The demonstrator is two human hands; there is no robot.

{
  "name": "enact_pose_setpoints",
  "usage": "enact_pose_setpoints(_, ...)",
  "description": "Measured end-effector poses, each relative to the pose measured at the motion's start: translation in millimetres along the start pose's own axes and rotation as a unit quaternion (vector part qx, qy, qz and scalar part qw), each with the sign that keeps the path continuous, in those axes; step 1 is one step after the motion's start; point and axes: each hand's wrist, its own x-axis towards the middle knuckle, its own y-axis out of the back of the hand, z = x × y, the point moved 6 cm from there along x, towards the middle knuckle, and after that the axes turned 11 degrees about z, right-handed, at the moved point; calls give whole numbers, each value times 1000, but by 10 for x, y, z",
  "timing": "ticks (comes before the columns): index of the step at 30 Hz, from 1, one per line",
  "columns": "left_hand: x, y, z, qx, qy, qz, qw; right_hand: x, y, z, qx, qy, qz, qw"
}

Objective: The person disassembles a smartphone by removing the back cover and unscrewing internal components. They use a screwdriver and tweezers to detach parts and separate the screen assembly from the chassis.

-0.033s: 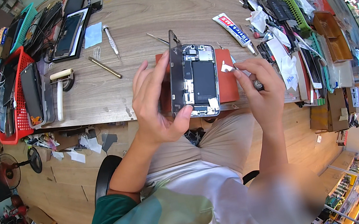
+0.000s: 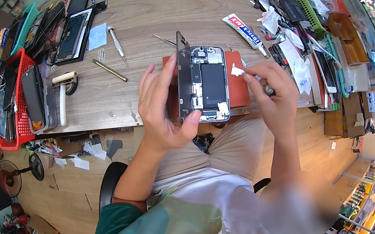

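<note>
Holds an opened phone (image 2: 214,82) over the red mat (image 2: 239,95) at the near edge of the bench (image 2: 145,9).
Clamps the left hand (image 2: 159,109) on it, with fingers (image 2: 168,73) against the raised dark screen (image 2: 184,64) and thumb (image 2: 191,121) near the lower end; pinches a small pale piece (image 2: 237,70) in the right hand (image 2: 279,96), just right of the phone. Has a white-and-blue tube (image 2: 242,31) beyond that hand, a silver screwdriver (image 2: 116,44) and a brass-coloured rod (image 2: 110,70) farther left.
</note>
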Motion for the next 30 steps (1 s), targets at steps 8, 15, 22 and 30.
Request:
enact_pose_setpoints(8, 22, -12, -57, 2, -12, 2, 1000, 12, -307, -346, 40, 81, -137, 986)
enact_pose_setpoints(15, 39, -18, -39, 0, -12, 0, 1000, 145, -442, -474, -71, 263, -203, 940)
enact_pose_setpoints(22, 53, -10, -28, 5, -18, 3, 1000, 297, -465, -558, -81, 387, -254, 883)
enact_pose_setpoints(30, 60, -16, -19, 2, -23, 3, 1000, 433, -552, -549, -68, 417, -336, 842)
